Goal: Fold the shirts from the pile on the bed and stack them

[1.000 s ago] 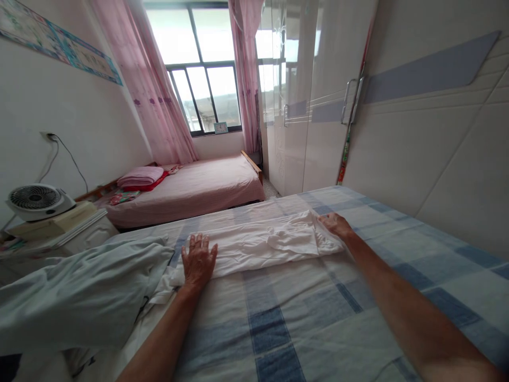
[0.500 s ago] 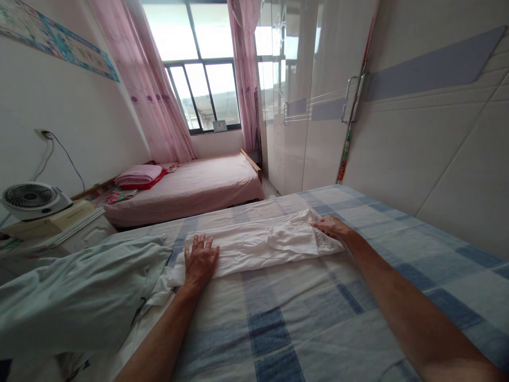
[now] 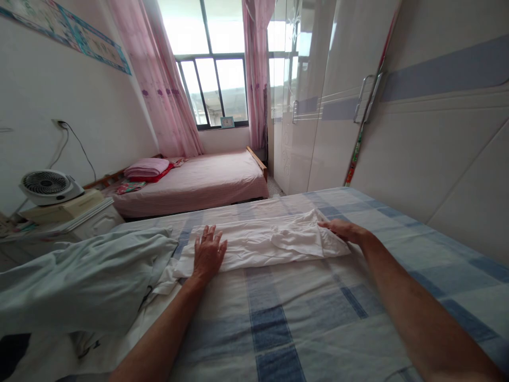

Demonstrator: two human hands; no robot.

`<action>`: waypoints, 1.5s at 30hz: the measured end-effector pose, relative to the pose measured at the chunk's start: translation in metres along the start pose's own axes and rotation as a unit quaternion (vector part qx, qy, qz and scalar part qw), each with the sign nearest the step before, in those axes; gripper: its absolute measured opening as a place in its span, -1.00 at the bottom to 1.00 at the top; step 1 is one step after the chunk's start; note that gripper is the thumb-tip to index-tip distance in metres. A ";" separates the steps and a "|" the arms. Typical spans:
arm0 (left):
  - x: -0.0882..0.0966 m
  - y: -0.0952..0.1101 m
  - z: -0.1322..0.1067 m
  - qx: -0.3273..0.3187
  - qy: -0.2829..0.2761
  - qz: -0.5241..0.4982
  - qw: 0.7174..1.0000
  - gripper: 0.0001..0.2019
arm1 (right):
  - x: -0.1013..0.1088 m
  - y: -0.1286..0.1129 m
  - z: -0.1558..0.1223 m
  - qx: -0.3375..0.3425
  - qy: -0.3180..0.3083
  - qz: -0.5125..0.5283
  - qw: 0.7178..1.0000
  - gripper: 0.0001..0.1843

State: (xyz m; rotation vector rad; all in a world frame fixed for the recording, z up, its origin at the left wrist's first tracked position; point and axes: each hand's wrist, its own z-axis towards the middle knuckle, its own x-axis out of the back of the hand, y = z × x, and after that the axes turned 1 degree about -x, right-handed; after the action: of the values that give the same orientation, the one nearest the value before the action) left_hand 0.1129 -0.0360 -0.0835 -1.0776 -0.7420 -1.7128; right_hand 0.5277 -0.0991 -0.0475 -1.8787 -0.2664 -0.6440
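Observation:
A white garment [image 3: 254, 246] lies folded into a long, wrinkled strip across the checked bed. My left hand [image 3: 209, 252] rests flat on the strip near its left end, fingers spread. At the opposite end, my right hand [image 3: 344, 229] pinches the cloth by its far edge between thumb and fingers; part of its grip is hidden. Beside my left forearm, a pale green garment [image 3: 87, 281] lies in a loose heap, with more white cloth beneath it.
A blue-and-white checked sheet [image 3: 318, 323] covers the bed before me. Beyond stands a pink-covered bed [image 3: 207, 178] holding folded pink bedding [image 3: 147, 167]. Tall glossy wardrobes [image 3: 338, 122] line the right. A fan [image 3: 50, 185] sits on a box at left.
The whole view has shifted slightly, so things appear a little further right. Both hands keep nearly the same places on the white garment.

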 end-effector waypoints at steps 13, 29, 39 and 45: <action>0.003 0.120 0.014 -0.226 -0.140 -0.178 0.947 -0.34 | -0.001 0.004 0.001 -0.032 -0.168 0.225 0.959 -0.81; -0.019 0.124 0.009 -0.201 -0.135 -0.177 0.954 -0.42 | -0.006 -0.009 -0.003 0.007 -0.160 0.264 0.951 -0.67; -0.014 0.125 0.008 -0.197 -0.129 -0.196 0.952 -0.43 | -0.007 -0.001 -0.003 0.003 -0.107 0.085 0.991 -0.77; 0.010 0.097 0.015 -0.142 -0.051 -0.188 0.971 -0.49 | 0.000 0.005 0.016 0.024 0.072 -0.164 0.984 -0.68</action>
State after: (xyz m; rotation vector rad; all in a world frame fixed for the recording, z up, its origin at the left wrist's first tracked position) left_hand 0.2062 -0.0623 -0.0675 -1.2891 -0.8203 -2.1486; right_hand 0.5352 -0.0860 -0.0558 -1.7462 -0.4986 -0.9824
